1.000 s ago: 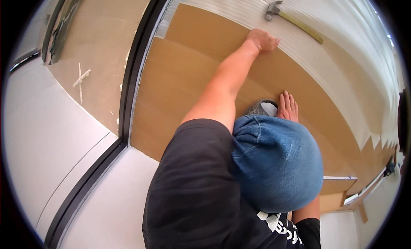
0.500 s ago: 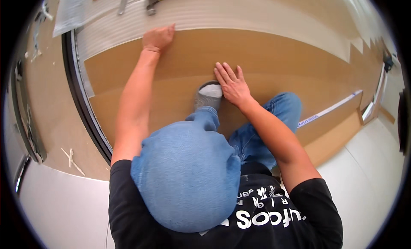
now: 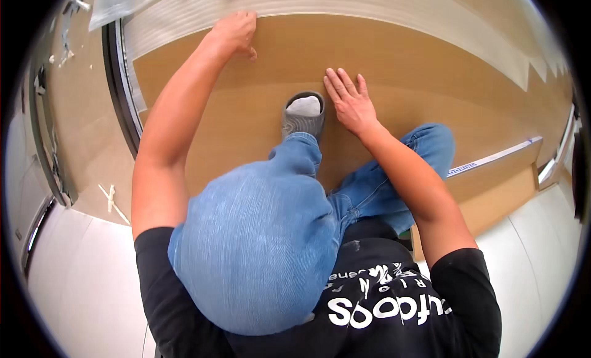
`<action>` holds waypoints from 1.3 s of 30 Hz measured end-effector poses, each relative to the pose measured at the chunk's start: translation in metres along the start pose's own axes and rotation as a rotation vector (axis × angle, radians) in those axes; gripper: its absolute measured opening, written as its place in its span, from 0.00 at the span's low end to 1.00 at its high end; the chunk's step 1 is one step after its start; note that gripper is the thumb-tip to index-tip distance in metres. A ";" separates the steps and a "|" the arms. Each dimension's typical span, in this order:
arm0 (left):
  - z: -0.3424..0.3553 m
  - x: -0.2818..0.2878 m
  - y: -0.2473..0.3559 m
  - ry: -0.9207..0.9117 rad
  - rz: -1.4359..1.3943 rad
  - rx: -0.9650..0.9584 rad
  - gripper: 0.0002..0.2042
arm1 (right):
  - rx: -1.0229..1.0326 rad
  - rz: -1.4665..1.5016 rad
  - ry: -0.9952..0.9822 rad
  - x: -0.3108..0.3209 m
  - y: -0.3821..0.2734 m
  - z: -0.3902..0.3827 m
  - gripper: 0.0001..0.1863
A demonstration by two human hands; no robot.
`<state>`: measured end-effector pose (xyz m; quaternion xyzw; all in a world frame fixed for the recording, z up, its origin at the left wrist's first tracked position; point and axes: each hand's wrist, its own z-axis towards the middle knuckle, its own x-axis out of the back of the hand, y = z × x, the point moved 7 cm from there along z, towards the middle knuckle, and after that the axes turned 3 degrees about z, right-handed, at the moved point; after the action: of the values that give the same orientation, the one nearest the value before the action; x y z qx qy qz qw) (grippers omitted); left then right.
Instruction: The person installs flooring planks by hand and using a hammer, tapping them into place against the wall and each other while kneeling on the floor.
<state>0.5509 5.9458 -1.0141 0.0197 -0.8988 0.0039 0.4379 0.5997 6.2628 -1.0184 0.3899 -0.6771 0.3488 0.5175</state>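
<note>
A wood-look floor plank (image 3: 289,50) lies before me, its curved-looking far edge against pale ribbed foam underlay (image 3: 345,2). My left hand (image 3: 236,35) rests at that far edge near the plank's left end, its thumb apart from half-bent fingers, with nothing seen in it. My right hand (image 3: 352,106) lies flat on the wood, fingers stretched forward. Between the hands, my foot in a grey slipper (image 3: 301,121) stands on the floor planks.
A dark metal door track (image 3: 117,81) runs along the left. Thin white strips (image 3: 112,201) lie beyond it. Plastic sheet (image 3: 120,4) covers the upper left. At right stands an open-looking cardboard box (image 3: 492,198) with a white-and-blue edge, beside pale tiles (image 3: 542,241).
My left hand has gone from a fist to loosened fingers with the thumb out. My right hand stays flat on the wood. The view has shifted, so the tools at the top are nearly out of sight.
</note>
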 end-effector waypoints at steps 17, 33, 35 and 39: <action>-0.033 0.006 -0.013 0.264 -0.127 0.037 0.39 | 0.016 0.052 0.024 -0.008 -0.022 -0.001 0.32; -0.047 -0.034 -0.101 0.122 -0.066 -0.001 0.47 | 0.010 0.067 -0.040 0.003 -0.023 -0.002 0.36; -0.069 -0.042 -0.133 0.087 -0.008 0.065 0.49 | 0.001 0.081 -0.048 0.004 -0.023 -0.001 0.37; -0.093 -0.045 -0.158 -0.036 0.095 0.198 0.48 | 0.002 0.117 -0.029 0.001 -0.019 -0.002 0.38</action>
<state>0.6580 5.7917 -0.9937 0.0205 -0.9017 0.1133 0.4167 0.6172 6.2555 -1.0159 0.3552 -0.7059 0.3733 0.4860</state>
